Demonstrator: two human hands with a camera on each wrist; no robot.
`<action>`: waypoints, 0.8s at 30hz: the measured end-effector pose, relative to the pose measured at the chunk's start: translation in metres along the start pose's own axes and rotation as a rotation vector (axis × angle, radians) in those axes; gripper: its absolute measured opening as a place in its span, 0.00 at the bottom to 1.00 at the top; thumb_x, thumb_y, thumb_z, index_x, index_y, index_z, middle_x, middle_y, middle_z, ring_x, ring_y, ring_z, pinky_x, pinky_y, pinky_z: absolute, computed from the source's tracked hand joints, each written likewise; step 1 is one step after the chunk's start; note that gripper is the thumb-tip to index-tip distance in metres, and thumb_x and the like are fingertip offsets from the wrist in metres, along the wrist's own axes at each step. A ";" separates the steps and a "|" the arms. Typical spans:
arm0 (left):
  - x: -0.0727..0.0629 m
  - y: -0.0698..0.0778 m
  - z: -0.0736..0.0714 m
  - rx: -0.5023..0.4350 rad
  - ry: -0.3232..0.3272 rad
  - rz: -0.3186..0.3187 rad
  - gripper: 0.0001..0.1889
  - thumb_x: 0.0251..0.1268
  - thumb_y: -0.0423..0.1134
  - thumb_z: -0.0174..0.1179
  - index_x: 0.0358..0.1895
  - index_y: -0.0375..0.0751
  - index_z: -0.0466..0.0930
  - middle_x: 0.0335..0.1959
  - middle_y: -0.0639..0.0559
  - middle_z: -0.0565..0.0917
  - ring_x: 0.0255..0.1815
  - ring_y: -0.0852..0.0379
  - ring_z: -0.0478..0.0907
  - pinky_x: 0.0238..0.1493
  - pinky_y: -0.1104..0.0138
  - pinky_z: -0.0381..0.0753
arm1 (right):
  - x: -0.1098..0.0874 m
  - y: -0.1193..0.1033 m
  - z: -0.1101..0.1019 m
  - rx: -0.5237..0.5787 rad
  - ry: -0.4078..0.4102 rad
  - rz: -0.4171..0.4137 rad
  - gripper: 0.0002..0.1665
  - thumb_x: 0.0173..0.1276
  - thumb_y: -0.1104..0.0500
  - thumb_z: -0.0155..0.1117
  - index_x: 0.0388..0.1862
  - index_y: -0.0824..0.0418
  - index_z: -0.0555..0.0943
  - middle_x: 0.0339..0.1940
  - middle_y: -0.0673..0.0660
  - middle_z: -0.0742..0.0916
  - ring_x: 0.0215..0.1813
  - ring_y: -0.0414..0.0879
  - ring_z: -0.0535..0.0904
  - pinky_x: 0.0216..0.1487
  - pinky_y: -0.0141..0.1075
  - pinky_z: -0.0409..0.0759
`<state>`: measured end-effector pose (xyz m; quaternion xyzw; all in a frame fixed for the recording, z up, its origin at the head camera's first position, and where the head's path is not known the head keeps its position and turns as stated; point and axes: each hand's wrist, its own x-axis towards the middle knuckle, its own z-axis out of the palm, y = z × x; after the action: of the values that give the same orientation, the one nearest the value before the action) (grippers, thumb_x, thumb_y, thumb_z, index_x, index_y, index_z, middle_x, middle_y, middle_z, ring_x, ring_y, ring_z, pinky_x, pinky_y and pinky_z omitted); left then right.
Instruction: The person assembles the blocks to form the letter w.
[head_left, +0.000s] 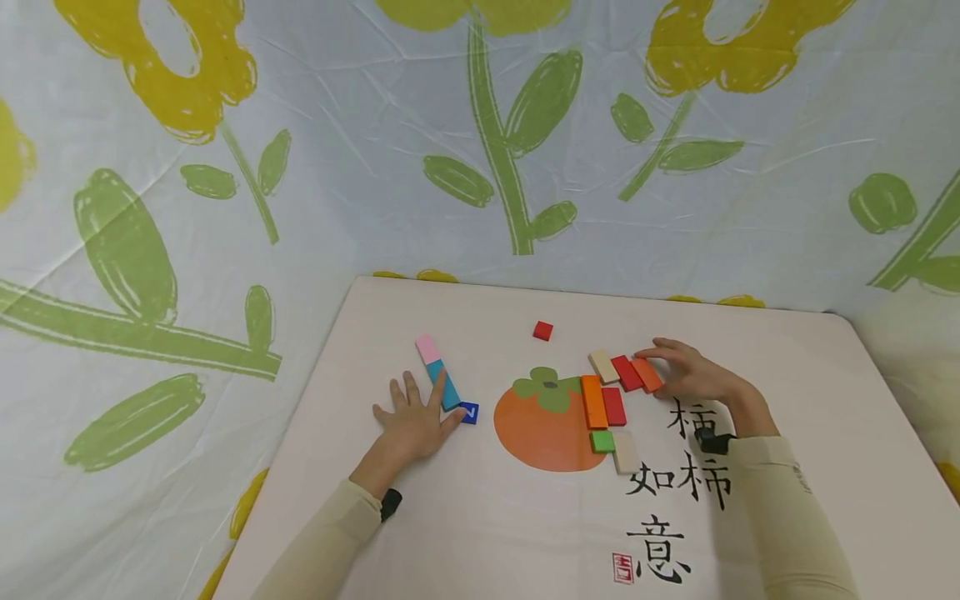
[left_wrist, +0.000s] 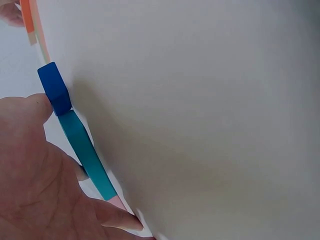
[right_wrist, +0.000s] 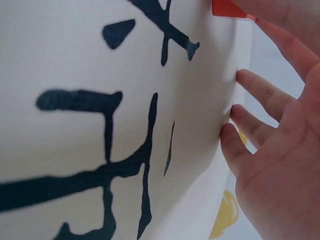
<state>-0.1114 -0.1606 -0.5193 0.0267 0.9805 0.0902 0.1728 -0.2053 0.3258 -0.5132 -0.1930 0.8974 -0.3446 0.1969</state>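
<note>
My left hand (head_left: 414, 427) lies with fingers spread at the left of the table. Its thumb touches a dark blue block (head_left: 470, 412) bearing a white mark, and its index finger rests on a longer light blue block (head_left: 444, 386). A pink block (head_left: 427, 348) adjoins the light blue one's far end. On the right, my right hand (head_left: 693, 375) pinches an orange-red block (head_left: 647, 375) between thumb and index finger; its other fingers are extended in the right wrist view. Beside that block lie a red block (head_left: 627, 373) and a beige block (head_left: 603, 367).
An orange block (head_left: 594, 402), another red block (head_left: 614, 407), a green block (head_left: 602, 442) and a pale block (head_left: 626, 452) cluster on the printed persimmon's right side. A small red block (head_left: 543, 331) sits apart near the back. Flowered cloth (head_left: 330, 167) hangs beyond the table (head_left: 480, 533).
</note>
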 end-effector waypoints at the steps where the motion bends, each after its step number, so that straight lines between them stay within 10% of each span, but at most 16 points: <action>1: 0.000 0.000 0.000 0.001 0.002 -0.001 0.46 0.70 0.73 0.39 0.83 0.55 0.36 0.77 0.22 0.40 0.75 0.20 0.36 0.58 0.21 0.45 | -0.001 -0.001 0.000 0.001 0.002 0.004 0.37 0.59 0.64 0.75 0.68 0.58 0.76 0.77 0.75 0.55 0.75 0.76 0.44 0.61 0.78 0.49; 24: -0.002 0.000 -0.002 -0.005 0.010 0.007 0.46 0.71 0.73 0.40 0.83 0.54 0.37 0.76 0.21 0.41 0.75 0.20 0.36 0.58 0.21 0.45 | 0.007 -0.055 0.012 0.075 0.172 -0.050 0.33 0.64 0.63 0.72 0.67 0.65 0.74 0.69 0.68 0.72 0.71 0.67 0.59 0.65 0.73 0.54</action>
<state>-0.1099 -0.1608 -0.5168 0.0291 0.9810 0.0931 0.1678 -0.1943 0.2783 -0.4848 -0.1774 0.8923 -0.3981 0.1176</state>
